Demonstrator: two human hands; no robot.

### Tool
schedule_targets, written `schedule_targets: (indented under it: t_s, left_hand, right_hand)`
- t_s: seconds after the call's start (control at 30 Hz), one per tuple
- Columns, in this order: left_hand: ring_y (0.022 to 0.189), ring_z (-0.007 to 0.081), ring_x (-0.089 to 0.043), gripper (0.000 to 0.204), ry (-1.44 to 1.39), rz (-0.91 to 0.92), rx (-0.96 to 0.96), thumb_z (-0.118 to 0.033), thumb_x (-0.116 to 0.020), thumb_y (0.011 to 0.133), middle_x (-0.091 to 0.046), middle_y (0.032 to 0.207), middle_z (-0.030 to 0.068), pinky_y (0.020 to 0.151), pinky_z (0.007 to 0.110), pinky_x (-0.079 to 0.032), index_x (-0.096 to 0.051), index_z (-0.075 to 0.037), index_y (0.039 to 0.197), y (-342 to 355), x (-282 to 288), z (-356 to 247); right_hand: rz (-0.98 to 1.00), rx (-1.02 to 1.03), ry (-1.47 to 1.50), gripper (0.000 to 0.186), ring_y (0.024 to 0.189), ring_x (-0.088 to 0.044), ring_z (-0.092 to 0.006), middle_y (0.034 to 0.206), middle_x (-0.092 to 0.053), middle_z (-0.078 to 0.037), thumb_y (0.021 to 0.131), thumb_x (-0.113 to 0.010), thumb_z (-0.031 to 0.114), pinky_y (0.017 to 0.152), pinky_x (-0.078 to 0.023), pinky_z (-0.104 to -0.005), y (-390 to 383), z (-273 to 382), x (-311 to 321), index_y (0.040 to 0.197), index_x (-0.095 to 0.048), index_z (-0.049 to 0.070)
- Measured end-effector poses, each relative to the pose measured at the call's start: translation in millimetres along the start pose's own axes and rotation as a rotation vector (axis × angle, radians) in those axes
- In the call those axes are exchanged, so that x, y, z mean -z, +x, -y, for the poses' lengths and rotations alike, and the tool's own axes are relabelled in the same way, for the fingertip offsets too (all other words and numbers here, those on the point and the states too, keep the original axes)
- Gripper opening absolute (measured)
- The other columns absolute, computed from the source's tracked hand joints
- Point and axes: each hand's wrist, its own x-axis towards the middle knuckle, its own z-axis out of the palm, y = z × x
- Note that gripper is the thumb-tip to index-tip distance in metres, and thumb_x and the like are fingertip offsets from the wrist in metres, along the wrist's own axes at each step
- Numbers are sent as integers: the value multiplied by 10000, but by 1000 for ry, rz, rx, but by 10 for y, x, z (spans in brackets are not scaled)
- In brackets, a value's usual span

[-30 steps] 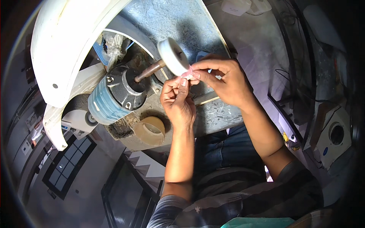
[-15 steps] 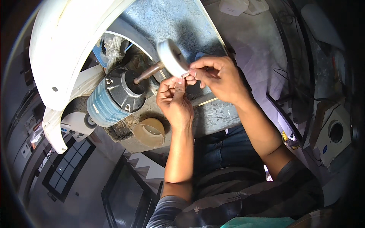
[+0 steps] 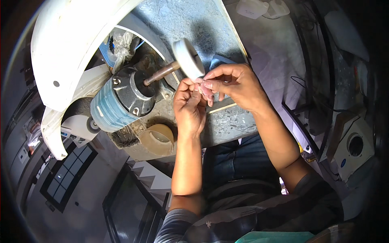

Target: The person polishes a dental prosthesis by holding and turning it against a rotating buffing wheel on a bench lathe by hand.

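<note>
A small pink piece [image 3: 206,90], perhaps with a paler part, is pinched between my left hand [image 3: 189,106] and my right hand [image 3: 237,85], just at the lower edge of a white wheel [image 3: 185,57]. Fingers cover part of the piece, and whether it touches the wheel I cannot tell. The wheel sits on a rusty threaded spindle [image 3: 161,74] that comes out of a motor [image 3: 113,103] with a black end cap and a blue body. A blue item [image 3: 219,60] lies behind my right hand.
A white curved guard [image 3: 69,48] arches at upper left over crumpled plastic [image 3: 123,48]. A tan round container [image 3: 156,141] sits at the bench's [image 3: 231,127] front. A blue-grey board [image 3: 182,20] lies behind the wheel. White jugs [image 3: 253,6] and a pale boxy item [image 3: 356,150] are to the right.
My fingers have shifted slightly down from the wheel's rim, so more of the pink piece shows below it than half a second ago. Both hands still hold it.
</note>
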Motion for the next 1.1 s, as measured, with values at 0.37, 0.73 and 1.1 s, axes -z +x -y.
schedule_targets:
  t_s: [0.37,0.73,1.1]
  left_hand:
    - [648,147,-497,113,-236,-47,67,-32,-456,930,-563,788,91,579,280,-423,-519,34,997,214,-27,23]
    - [622,159,-477,90,-295,-162,74,21,-423,914,-546,740,120,575,311,-422,-505,30,950,225,-168,-7]
    - [684,156,-536,90,-289,-125,41,-11,-470,936,-581,834,107,604,292,-446,-512,8,1014,63,-89,7]
  right_hand:
    - [-109,-38,214,158,576,-604,-104,746,-667,-107,809,-672,14,519,-493,-218,118,82,-45,937,-652,-77]
    - [-109,-59,177,202,652,-638,-133,768,-672,-109,825,-655,47,595,-509,-233,137,86,-19,980,-650,-82]
    - [-147,-2,137,175,648,-646,-115,790,-687,-117,798,-703,16,578,-527,-216,31,97,-49,939,-658,-76]
